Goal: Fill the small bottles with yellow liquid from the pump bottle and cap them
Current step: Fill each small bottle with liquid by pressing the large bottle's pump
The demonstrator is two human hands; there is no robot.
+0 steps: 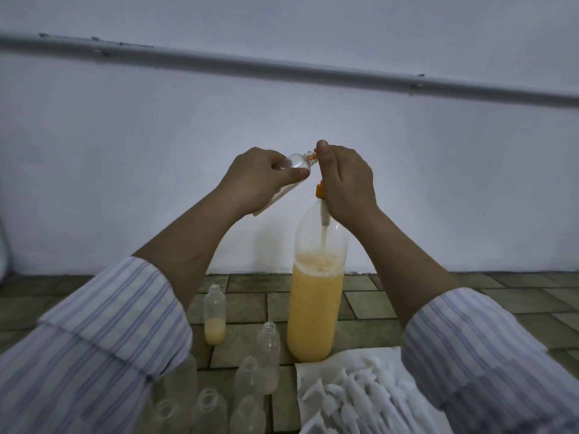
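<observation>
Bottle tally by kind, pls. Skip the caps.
pump bottle: 1
held small bottle, in left hand: 1
part-filled small bottle, on floor: 1
empty small bottles, on floor: 6, the nearest blurred
Total: 9

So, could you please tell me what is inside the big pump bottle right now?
The pump bottle holds yellow liquid to roughly two-thirds, foamy on top, with the pump's tube dipping into it. The right hand covers the pump head, so only an orange bit shows.

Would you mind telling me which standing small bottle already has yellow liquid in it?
The far-left bottle, standing alone behind the others; its bottom holds yellow liquid, while the nearer ones look empty.
</observation>
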